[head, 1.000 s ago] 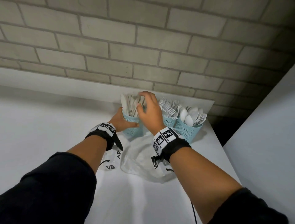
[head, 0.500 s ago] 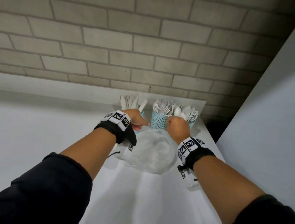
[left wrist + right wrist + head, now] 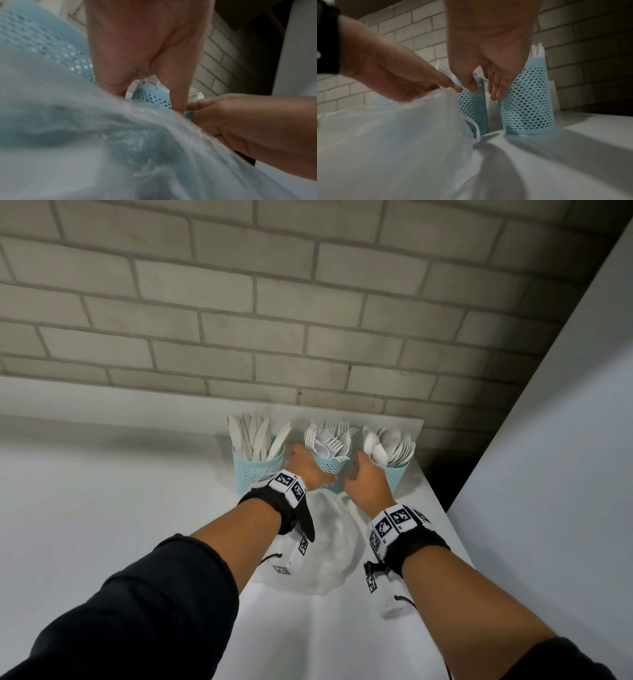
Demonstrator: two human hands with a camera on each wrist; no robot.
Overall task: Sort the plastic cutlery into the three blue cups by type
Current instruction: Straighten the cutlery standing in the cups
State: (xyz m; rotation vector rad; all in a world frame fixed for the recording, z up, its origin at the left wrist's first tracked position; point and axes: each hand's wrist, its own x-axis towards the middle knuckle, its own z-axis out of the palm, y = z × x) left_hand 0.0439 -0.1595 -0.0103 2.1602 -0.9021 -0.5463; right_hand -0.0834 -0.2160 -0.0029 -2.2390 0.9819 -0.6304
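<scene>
Three blue mesh cups stand in a row by the brick wall: the knife cup (image 3: pixel 257 470) on the left, the fork cup (image 3: pixel 329 465) in the middle, the spoon cup (image 3: pixel 394 475) on the right. My left hand (image 3: pixel 310 460) reaches the fork cup (image 3: pixel 150 96) from its left, thumb and fingers spread to either side of it; the fingertips are hidden. My right hand (image 3: pixel 483 89) has straight fingers. Its thumb touches the fork cup (image 3: pixel 471 108) and its fingers hang in the gap beside the spoon cup (image 3: pixel 527 102). Neither hand holds cutlery.
A crumpled clear plastic bag (image 3: pixel 330 546) lies on the white table (image 3: pixel 137 508) under my left wrist, its edge against the left hand (image 3: pixel 393 75). The table's right edge (image 3: pixel 445 508) runs close to the spoon cup, with a dark gap and a white panel (image 3: pixel 548 474) beyond.
My left hand moved right from the knife cup to the fork cup. My right hand shifted left from the spoon cup to the gap beside the fork cup. The bag settled lower.
</scene>
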